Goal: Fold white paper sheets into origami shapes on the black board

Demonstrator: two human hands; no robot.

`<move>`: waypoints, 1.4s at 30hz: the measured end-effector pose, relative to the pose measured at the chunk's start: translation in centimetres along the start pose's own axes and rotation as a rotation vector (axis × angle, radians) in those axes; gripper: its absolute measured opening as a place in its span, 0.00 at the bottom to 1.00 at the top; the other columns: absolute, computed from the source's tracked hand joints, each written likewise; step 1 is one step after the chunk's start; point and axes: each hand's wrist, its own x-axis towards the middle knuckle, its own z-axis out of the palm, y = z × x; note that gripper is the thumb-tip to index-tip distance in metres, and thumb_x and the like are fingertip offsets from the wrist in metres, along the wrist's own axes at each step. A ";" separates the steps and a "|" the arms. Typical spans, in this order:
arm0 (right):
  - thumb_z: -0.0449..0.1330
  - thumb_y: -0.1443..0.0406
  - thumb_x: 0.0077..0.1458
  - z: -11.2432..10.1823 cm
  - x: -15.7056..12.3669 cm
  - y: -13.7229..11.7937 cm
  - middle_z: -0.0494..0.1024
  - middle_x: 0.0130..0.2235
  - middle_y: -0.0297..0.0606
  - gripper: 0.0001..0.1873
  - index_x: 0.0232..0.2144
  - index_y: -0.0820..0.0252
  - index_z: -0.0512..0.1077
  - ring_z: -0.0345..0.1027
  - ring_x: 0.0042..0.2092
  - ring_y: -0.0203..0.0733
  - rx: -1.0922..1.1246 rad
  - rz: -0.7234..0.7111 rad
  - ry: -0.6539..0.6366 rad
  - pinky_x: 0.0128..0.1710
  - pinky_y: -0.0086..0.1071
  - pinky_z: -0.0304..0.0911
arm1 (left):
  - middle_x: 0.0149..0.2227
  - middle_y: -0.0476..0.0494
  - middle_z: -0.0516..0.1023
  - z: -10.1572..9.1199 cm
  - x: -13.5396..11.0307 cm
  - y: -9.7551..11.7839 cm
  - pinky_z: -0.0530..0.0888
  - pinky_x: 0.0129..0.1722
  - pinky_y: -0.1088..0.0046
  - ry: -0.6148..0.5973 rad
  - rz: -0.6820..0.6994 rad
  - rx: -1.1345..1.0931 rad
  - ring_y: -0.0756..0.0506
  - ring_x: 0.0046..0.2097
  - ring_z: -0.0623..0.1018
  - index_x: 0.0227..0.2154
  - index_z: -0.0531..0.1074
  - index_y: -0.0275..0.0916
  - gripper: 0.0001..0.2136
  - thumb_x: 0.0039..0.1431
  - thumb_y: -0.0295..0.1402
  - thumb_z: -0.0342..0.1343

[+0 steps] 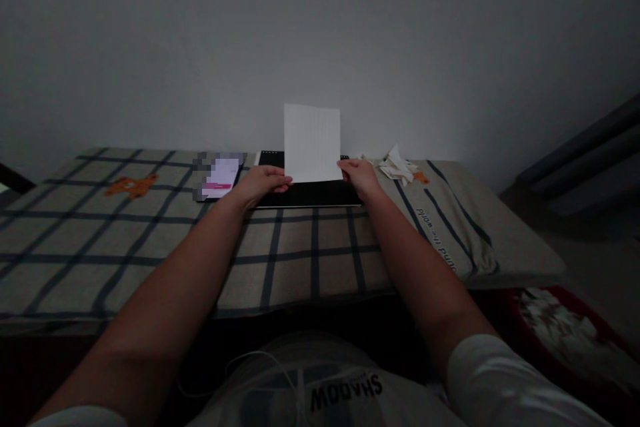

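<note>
A white sheet of paper (pixel 313 143) with faint lines is held upright in front of me. My left hand (pixel 265 183) pinches its lower left corner, and my right hand (pixel 357 173) grips its lower right edge between thumb and fingers. Beneath the sheet and both hands lies a flat black notebook or pad (pixel 310 195), with a row of holes along its far edge. The sheet hides the middle of that black surface.
A table with a checked cloth (pixel 295 247) stands against a grey wall. On the left is a lit phone or tablet (pixel 220 177). Crumpled paper (pixel 397 165) lies to the right. A red bin (pixel 600 320) full of paper scraps is at the lower right. A white cable (pixel 260 353) crosses my lap.
</note>
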 end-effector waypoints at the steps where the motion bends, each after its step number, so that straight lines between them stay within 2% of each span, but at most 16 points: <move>1: 0.65 0.65 0.49 0.0 0.1 0.1 0.76 0.24 0.34 0.05 0.27 0.64 0.76 0.64 0.27 0.32 -0.011 -0.004 -0.007 0.31 0.29 0.63 | 0.28 0.44 0.80 0.0 -0.1 0.1 0.73 0.28 0.84 0.003 -0.003 0.004 0.55 0.27 0.75 0.26 0.78 0.33 0.02 0.51 0.24 0.66; 4: 0.65 0.64 0.49 -0.1 0.1 0.2 0.76 0.25 0.33 0.07 0.29 0.63 0.78 0.64 0.28 0.32 -0.052 -0.011 -0.051 0.31 0.29 0.62 | 0.27 0.44 0.79 0.2 -0.2 0.3 0.74 0.29 0.80 0.042 -0.008 -0.034 0.52 0.27 0.76 0.27 0.77 0.35 0.05 0.53 0.30 0.66; 7: 0.66 0.65 0.48 -0.1 -0.1 0.2 0.76 0.25 0.33 0.06 0.30 0.63 0.79 0.64 0.28 0.32 -0.069 -0.001 -0.106 0.31 0.30 0.61 | 0.31 0.43 0.81 0.2 0.0 0.2 0.76 0.35 0.76 0.108 0.018 -0.108 0.50 0.32 0.78 0.29 0.77 0.37 0.06 0.57 0.33 0.62; 10: 0.66 0.66 0.48 -0.1 -0.2 0.1 0.76 0.26 0.34 0.05 0.29 0.63 0.78 0.65 0.28 0.32 -0.021 0.026 -0.162 0.32 0.30 0.62 | 0.34 0.44 0.81 -0.1 0.5 -0.2 0.76 0.39 0.74 0.149 0.069 -0.148 0.50 0.35 0.79 0.30 0.77 0.37 0.04 0.57 0.32 0.62; 17: 0.66 0.69 0.48 0.0 0.1 0.3 0.76 0.26 0.34 0.04 0.24 0.62 0.74 0.67 0.28 0.31 0.074 0.134 -0.193 0.32 0.27 0.65 | 0.28 0.46 0.79 -0.3 0.8 -0.6 0.75 0.36 0.76 0.200 0.085 -0.163 0.52 0.30 0.77 0.25 0.77 0.35 0.03 0.52 0.27 0.63; 23: 0.64 0.65 0.54 0.0 0.0 0.2 0.80 0.30 0.37 0.04 0.32 0.61 0.76 0.71 0.32 0.32 0.158 0.140 -0.223 0.35 0.27 0.68 | 0.26 0.46 0.78 0.1 0.3 -0.1 0.75 0.33 0.75 0.167 0.031 -0.133 0.52 0.27 0.74 0.24 0.77 0.35 0.02 0.49 0.26 0.63; 27: 0.65 0.69 0.51 0.0 -0.2 0.1 0.79 0.29 0.34 0.02 0.30 0.61 0.75 0.70 0.30 0.31 0.151 0.133 -0.161 0.35 0.27 0.68 | 0.28 0.42 0.79 0.1 0.3 -0.1 0.76 0.32 0.72 0.147 -0.021 -0.119 0.49 0.29 0.76 0.23 0.75 0.35 0.03 0.45 0.26 0.65; 31: 0.65 0.71 0.51 0.1 -0.3 -0.1 0.77 0.27 0.32 0.03 0.28 0.61 0.74 0.68 0.28 0.29 0.123 0.139 -0.161 0.34 0.27 0.67 | 0.31 0.40 0.80 -0.1 0.5 -0.5 0.76 0.32 0.73 0.138 0.005 -0.136 0.48 0.32 0.77 0.25 0.76 0.35 0.05 0.46 0.30 0.66; 36: 0.64 0.72 0.52 0.2 -0.5 -0.4 0.75 0.24 0.31 0.03 0.27 0.62 0.74 0.65 0.27 0.29 0.093 0.133 -0.154 0.33 0.26 0.66 | 0.32 0.42 0.81 -0.3 0.8 -0.9 0.76 0.35 0.74 0.139 0.053 -0.121 0.48 0.35 0.78 0.28 0.78 0.36 0.08 0.45 0.33 0.68; 42: 0.66 0.70 0.49 0.1 -0.3 -0.3 0.77 0.27 0.33 0.02 0.28 0.61 0.75 0.68 0.30 0.31 0.090 0.127 -0.148 0.35 0.28 0.67 | 0.33 0.40 0.82 -0.3 0.6 -0.5 0.76 0.36 0.72 0.123 0.013 -0.170 0.48 0.34 0.79 0.28 0.79 0.35 0.07 0.46 0.32 0.67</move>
